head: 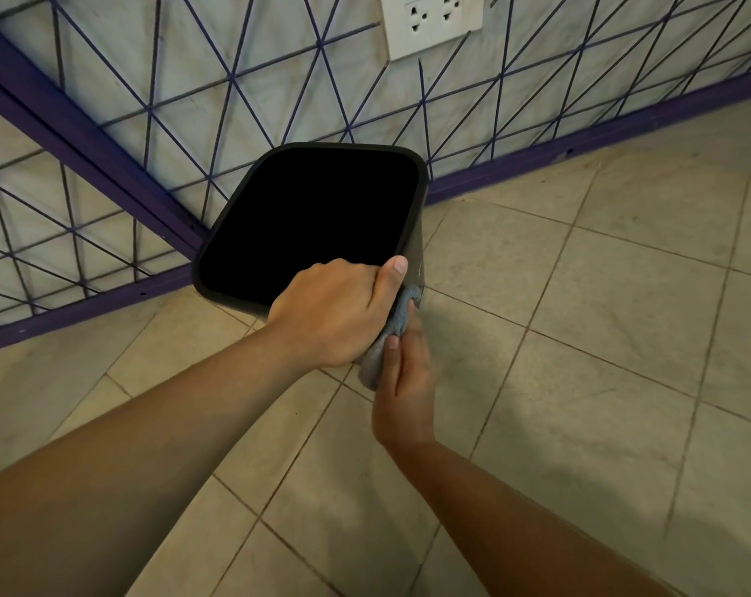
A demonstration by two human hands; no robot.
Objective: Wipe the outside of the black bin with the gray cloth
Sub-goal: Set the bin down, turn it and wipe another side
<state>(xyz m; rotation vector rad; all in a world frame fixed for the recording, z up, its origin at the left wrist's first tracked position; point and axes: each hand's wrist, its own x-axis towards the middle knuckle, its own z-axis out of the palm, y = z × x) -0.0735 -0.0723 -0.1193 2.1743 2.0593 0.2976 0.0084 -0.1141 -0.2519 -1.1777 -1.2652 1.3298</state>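
Observation:
The black bin (416,234) stands on the tiled floor in a corner, its dark square opening facing up toward me. My left hand (335,312) grips the bin's near right rim, thumb lying along the corner. Just below it, my right hand (404,381) holds the gray cloth (391,333) against the bin's near outer side. Most of that outer wall is hidden behind my hands and the cloth; only a narrow strip of the right side shows.
Beige floor tiles (602,338) spread to the right and toward me. Two walls with a purple line pattern (279,79) and purple skirting meet behind the bin. A white power socket (429,19) sits high on the wall.

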